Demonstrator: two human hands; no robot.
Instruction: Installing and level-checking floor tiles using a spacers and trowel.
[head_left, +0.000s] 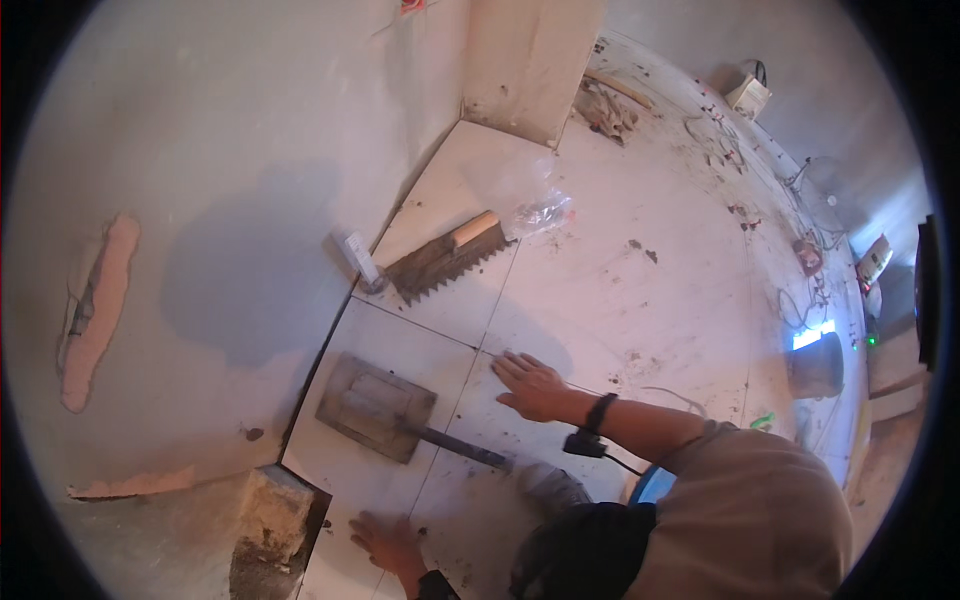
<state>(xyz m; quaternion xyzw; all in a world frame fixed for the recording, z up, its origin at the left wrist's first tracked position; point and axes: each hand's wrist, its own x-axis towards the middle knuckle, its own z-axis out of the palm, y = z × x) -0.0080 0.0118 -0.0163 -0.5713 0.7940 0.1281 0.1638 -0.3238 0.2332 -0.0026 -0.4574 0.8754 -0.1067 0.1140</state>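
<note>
My right hand (530, 387) lies palm down on a pale floor tile (480, 395), fingers stretched out, close to a tile joint. A dark band with a small black device (588, 442) and a cable sits on that wrist. My left hand (388, 545) is spread on the tile nearer the bottom edge, holding nothing. Between the hands and the wall rests a dusty rectangular plate tool (345, 385) with a long dark handle (460, 445); neither hand touches it. Farther off, a notched trowel (440, 265) with a wooden grip lies flat, teeth toward the right.
A small white upright piece (358, 256) stands by the wall (240, 120). Crumpled clear plastic (541, 212) lies beyond the trowel. A broken, rough block (275, 520) juts out at lower left. Debris and cables (720, 145) line the far side; a grey bucket (817, 367) stands at right.
</note>
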